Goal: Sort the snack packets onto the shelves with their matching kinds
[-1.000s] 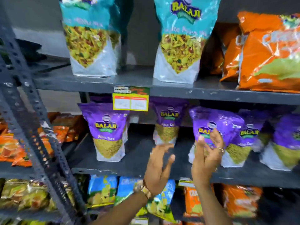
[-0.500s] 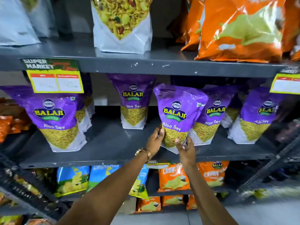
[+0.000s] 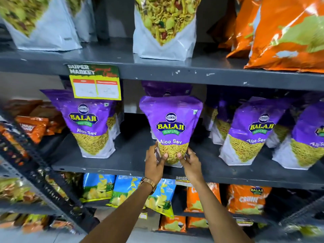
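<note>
A purple Aloo Sev packet (image 3: 171, 123) stands upright at the middle of the grey middle shelf (image 3: 126, 162). My left hand (image 3: 155, 163) grips its lower left corner and my right hand (image 3: 190, 161) grips its lower right corner. Another purple packet stands partly hidden right behind it. More purple Aloo Sev packets stand on the same shelf, one at the left (image 3: 89, 123) and others at the right (image 3: 252, 135).
The upper shelf (image 3: 201, 72) holds white mixed-snack pouches (image 3: 164, 27) and orange bags (image 3: 287, 34). A yellow price tag (image 3: 95, 85) hangs from its edge. Blue chip bags (image 3: 112, 188) and orange bags (image 3: 247, 199) fill the shelf below. A slotted rack upright (image 3: 35, 165) runs diagonally at the left.
Both hands closed on a purple packet at the right of the shelf and brought it left to the shelf's middle, in front of another packet. The camera view shifted right and closer.
</note>
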`<state>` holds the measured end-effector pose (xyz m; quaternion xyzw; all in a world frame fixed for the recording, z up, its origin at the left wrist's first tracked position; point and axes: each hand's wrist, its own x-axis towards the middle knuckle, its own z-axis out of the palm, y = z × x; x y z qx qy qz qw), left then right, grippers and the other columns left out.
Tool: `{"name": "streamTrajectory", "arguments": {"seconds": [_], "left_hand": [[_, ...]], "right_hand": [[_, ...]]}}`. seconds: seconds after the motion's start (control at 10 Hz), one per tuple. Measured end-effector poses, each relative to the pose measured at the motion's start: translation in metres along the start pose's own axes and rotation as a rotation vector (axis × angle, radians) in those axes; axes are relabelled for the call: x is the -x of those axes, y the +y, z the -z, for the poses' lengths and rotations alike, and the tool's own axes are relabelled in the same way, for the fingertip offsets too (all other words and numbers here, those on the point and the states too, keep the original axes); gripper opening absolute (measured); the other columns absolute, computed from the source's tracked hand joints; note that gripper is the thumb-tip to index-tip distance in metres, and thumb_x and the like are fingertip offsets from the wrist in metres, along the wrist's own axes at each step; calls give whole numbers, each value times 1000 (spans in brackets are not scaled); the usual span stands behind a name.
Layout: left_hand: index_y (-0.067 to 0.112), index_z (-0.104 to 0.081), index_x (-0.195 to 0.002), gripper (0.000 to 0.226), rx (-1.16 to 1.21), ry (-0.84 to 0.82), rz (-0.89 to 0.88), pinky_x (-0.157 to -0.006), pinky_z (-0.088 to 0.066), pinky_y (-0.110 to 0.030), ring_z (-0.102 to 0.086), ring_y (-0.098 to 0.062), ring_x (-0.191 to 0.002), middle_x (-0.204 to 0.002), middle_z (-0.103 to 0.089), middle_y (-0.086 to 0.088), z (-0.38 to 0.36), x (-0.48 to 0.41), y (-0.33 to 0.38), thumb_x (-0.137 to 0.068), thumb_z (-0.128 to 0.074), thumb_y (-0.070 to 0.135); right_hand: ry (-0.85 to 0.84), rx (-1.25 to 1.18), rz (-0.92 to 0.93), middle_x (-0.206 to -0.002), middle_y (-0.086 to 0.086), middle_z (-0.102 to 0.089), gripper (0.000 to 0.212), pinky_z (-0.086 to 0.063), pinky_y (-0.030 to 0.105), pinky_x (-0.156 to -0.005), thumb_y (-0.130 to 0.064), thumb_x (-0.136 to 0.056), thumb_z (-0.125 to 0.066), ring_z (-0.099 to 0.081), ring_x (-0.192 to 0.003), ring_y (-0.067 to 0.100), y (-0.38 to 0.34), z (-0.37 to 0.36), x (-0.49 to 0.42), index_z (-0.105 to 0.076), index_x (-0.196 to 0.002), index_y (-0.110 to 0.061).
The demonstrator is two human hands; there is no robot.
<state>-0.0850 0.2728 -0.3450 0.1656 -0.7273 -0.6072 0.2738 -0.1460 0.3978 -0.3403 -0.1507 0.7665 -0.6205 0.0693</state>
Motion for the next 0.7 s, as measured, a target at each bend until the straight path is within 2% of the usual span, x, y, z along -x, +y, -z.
{"name": "streamTrajectory", "arguments": {"seconds": [0.1, 0.2, 0.3, 0.4, 0.5, 0.6, 0.7], "left_hand": [[21, -49, -113, 66, 24, -7, 51, -92, -53, -47, -62, -27, -110, -117, -64, -12, 17, -6, -4, -66, -68, 63], [17, -47, -111, 65, -31, -17, 57, -85, -56, -48, -66, -28, -102, -110, -68, -12, 22, -11, -5, -66, -71, 57], [15, -45, -110, 50, -74, -29, 50, -82, -56, -44, -65, -27, -100, -110, -68, -10, 21, -14, -5, -73, -71, 37], [12, -44, -110, 42, -95, -49, 55, -82, -53, -37, -63, -27, -101, -111, -66, -11, 19, -17, -3, -79, -72, 18], [7, -43, -112, 41, -112, -65, 55, -77, -46, -26, -62, -24, -99, -110, -65, -10, 19, -22, 2, -81, -70, 10], [7, -42, -114, 44, -141, -123, 57, -69, -44, -14, -60, -22, -99, -109, -63, -6, 23, -22, 13, -81, -70, 13], [11, -41, -121, 55, -152, -157, 38, -77, -45, -24, -63, -26, -105, -113, -64, -3, 29, -21, 18, -80, -72, 29]], "right_hand": [[-28, -4, 13, -109, 3, -72, 61, -50, 22, -83, -58, -69, -57, -66, -98, 13, -5, -11, -5, -60, -119, -23], [-42, -12, 18, -104, 2, -71, 63, -52, 29, -79, -57, -69, -58, -65, -92, 13, -4, -12, -8, -60, -120, -20], [-38, -8, -4, -100, -4, -69, 55, -52, 34, -79, -54, -71, -60, -64, -88, 10, -5, -10, -10, -59, -117, -25], [-22, -4, -22, -101, 1, -70, 43, -52, 35, -82, -46, -75, -60, -65, -89, 15, -8, -11, -10, -58, -115, -29], [-33, 9, -44, -113, 8, -69, 55, -51, 39, -88, -50, -74, -60, -65, -101, 22, -8, -12, -14, -57, -120, -22], [-40, 45, -84, -126, 13, -64, 62, -49, 36, -91, -47, -80, -61, -61, -114, 27, -16, -11, -9, -51, -132, -16], [-13, 71, -88, -140, 16, -52, 69, -45, 38, -99, -34, -86, -64, -51, -129, 32, -24, -9, -10, -35, -144, -12]]}}
